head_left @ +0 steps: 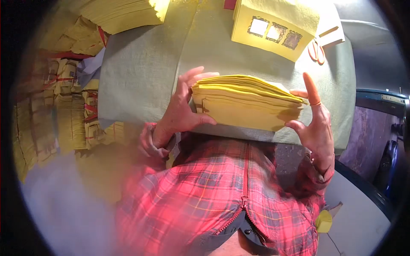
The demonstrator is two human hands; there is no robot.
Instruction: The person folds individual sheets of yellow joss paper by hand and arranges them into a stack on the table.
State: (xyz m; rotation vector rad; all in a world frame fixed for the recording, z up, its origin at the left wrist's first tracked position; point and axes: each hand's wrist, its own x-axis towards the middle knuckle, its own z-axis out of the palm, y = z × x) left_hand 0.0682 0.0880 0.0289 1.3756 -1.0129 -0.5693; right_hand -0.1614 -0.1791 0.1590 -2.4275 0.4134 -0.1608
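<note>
Both ends of the yellow stack (247,110), at the table's (136,81) near edge, were flanked: left hand (183,109) clasping, right hand (317,123) spread, index extended.

Orange-handled scissors (317,51) on pale cloth (136,72), upper right; red-strapped bundles (70,119) piled at left.

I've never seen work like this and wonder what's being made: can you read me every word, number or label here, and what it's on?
None can be read.
Yellow stack at mid-picture: no lettering visible.
Printed stack at the top: three ornate panels, too small for any writing.
Bundles at left: too blurred.
</note>
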